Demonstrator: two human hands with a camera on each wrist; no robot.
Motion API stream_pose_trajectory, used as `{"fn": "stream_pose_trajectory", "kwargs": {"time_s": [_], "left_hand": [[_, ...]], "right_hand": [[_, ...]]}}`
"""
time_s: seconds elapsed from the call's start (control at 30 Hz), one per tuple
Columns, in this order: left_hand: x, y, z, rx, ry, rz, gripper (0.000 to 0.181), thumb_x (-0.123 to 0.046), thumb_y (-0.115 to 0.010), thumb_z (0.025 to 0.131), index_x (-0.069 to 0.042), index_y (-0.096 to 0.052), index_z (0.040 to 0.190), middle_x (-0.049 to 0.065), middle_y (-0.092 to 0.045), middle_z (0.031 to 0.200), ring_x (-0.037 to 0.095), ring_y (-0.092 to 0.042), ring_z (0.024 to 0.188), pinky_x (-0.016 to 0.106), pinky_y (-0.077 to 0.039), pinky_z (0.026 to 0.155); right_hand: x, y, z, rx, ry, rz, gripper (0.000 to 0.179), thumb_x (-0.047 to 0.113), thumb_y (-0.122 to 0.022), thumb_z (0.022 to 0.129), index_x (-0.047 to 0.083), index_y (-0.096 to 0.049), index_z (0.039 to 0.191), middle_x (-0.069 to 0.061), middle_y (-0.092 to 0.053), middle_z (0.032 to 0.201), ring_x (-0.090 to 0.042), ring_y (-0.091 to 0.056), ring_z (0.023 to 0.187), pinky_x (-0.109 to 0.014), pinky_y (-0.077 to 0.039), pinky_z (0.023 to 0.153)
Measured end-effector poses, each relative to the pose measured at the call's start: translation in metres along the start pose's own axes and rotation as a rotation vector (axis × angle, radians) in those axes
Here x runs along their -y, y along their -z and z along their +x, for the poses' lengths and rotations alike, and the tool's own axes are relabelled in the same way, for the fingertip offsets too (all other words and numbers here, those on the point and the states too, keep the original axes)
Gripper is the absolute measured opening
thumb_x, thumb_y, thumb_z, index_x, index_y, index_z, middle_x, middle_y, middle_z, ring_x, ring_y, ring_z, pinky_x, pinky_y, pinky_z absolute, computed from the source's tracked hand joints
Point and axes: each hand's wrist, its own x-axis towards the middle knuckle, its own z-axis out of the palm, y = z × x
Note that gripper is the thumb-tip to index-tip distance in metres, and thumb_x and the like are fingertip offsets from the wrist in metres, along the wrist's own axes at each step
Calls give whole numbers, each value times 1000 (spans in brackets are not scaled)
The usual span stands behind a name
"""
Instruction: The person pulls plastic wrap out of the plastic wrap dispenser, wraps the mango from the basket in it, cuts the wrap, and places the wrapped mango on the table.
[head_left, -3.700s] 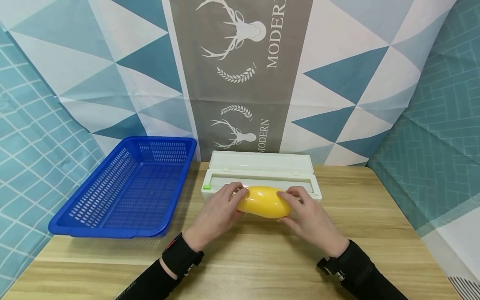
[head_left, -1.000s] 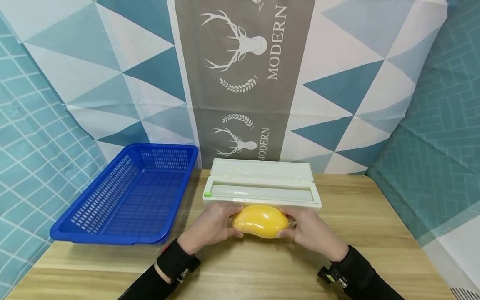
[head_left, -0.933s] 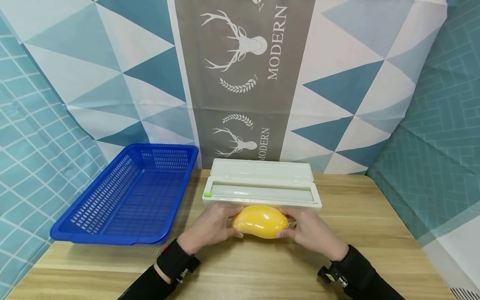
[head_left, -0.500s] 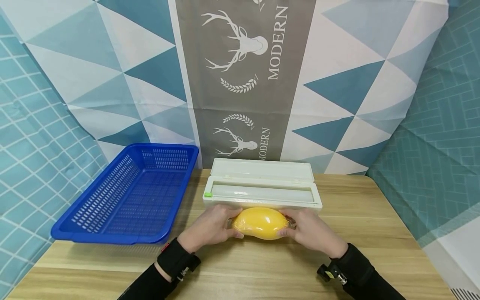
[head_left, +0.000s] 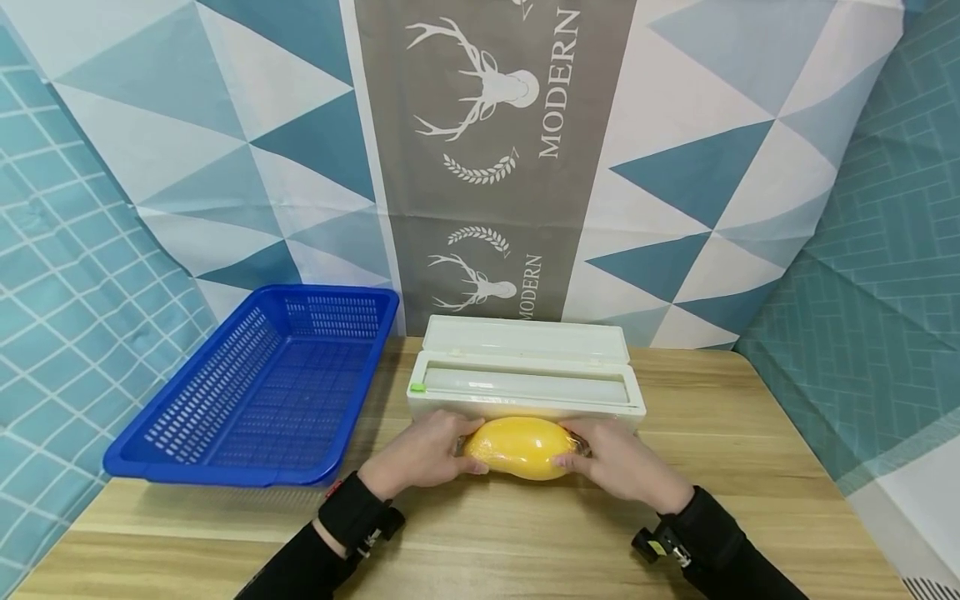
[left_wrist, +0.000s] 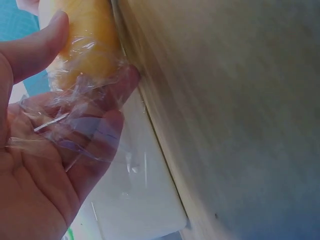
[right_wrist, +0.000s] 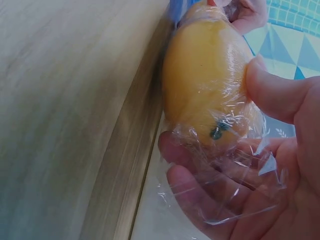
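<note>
A yellow mango (head_left: 517, 447) lies crosswise between my two hands, just in front of the white cling film dispenser (head_left: 525, 408). Clear cling film (right_wrist: 235, 200) wraps it, bunched and loose at both ends. My left hand (head_left: 423, 454) grips the mango's left end, thumb on the near side and fingers behind it. Crumpled film (left_wrist: 65, 125) spreads over those fingers in the left wrist view. With thumb and fingers, my right hand (head_left: 626, 462) holds the other end, where a small dark green stem mark (right_wrist: 219, 130) shows through the film. The far fingers are partly hidden in the head view.
The dispenser's lid (head_left: 525, 337) stands open against the patterned backdrop, and a green slider (head_left: 417, 387) sits at its left end. Left of it, a blue plastic basket (head_left: 225, 477) rests on the wooden table (head_left: 495, 550). Tile-patterned sheets flank both sides.
Since the oldest frame, the mango has come from over the dispenser's front edge toward me, and both hands now hold its ends. Over the last second it shifts only slightly.
</note>
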Motion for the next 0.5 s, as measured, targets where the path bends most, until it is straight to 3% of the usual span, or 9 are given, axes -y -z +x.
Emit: {"fn": "stream_pose_trajectory", "kwargs": {"time_s": [0.13,0.33,0.5], "left_hand": [[0,1,2,16,-2,-6,71,-51,-64,79,-5,-51,131,-9,-39,63,4,-28,47,21,-30,45],[-1,2,3,29,-11,-23,63,-50,-64,79,-9,-57,126,-9,-56,82,4,-40,58,21,-38,56],[0,1,4,34,-24,-31,53,-50,-63,80,-15,-60,120,-10,-56,86,6,-46,69,23,-41,62]], "right_hand": [[-1,-1,2,22,-2,1,56,56,-52,85,16,-57,124,9,-60,114,-8,-51,105,-34,-41,89],[-3,-2,4,50,-18,30,54,56,-51,85,18,-57,124,13,-59,109,-6,-51,100,-33,-41,86],[-7,-4,4,36,-27,59,56,58,-50,85,18,-58,123,12,-59,108,-6,-51,100,-34,-41,87]]}}
